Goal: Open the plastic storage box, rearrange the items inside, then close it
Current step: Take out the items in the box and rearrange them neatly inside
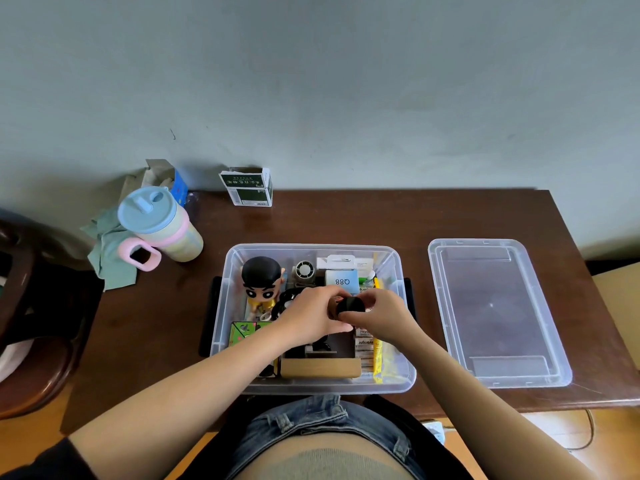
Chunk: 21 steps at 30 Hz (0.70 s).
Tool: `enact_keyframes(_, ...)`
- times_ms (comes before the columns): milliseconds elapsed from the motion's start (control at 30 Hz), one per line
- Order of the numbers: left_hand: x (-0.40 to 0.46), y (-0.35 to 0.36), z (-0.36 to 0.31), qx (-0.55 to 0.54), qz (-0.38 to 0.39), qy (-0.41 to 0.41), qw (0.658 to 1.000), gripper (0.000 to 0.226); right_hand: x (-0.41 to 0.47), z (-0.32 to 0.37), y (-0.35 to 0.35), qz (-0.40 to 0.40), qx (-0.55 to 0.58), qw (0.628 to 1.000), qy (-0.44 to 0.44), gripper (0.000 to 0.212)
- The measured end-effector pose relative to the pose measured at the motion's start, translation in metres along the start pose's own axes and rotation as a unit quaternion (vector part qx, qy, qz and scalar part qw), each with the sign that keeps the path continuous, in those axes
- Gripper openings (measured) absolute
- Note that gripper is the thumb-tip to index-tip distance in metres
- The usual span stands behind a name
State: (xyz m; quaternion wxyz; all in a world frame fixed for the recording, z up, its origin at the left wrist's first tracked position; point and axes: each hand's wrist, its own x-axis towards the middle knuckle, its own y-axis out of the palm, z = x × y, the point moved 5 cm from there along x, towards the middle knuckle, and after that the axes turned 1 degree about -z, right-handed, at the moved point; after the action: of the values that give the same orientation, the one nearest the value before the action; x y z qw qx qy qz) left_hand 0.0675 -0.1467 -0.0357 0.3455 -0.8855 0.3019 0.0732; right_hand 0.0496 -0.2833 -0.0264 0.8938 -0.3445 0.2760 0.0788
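Storage box, a clear plastic rectangular tub, stood open on the dark brown wooden table, directly in front of the seated person. Its clear plastic lid lay flat on the table to the right, well apart from the box.

Both hands were over the middle of the box. The left hand and the right hand met on a small black round object, with the fingers of each curled round it from opposite sides. Whether it was a cap, a lens or a roll could not be told.

Inside the box, a black-haired cartoon figurine stood at the far left, a blue-and-white carton marked "088" at the far middle, a brown open cardboard tray at the near side and a yellow packet along the right wall. A pastel cup with a blue lid and a green-and-white carton stood on the table outside the box.

The step in hand appeared to be rearranging. To do it well:

1. Support the black object with one hand until a free slot is chosen.
2. Set it down low, beside the figurine or in the tray, so that nothing topples.
3. Keep all contents below the rim, so that the lid can seat.
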Motion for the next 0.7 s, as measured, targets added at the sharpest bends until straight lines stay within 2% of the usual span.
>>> enact_keyframes(100,0.0,-0.011,0.008,0.012,-0.006,-0.002,1.0,0.038,0.003,-0.005,0.0,0.021,-0.047,0.999,-0.001,0.033)
enact_keyframes(267,-0.006,-0.029,0.027,0.053,-0.06,-0.009,0.997,0.024,0.008,-0.01,0.033,0.082,-0.238,0.968,-0.012,0.032)
enact_keyframes(400,-0.007,-0.022,0.032,0.06,0.008,-0.024,0.998,0.023,0.016,-0.016,0.053,0.101,-0.286,0.953,0.008,0.031)
enact_keyframes(567,-0.007,-0.002,0.038,0.125,0.125,-0.051,0.983,0.027,0.019,-0.022,0.063,0.068,-0.283,0.956,0.033,0.035)
enact_keyframes(700,-0.005,0.007,0.037,0.166,0.171,-0.064,0.969,0.025,0.019,-0.021,0.067,0.046,-0.296,0.953,0.041,0.035)
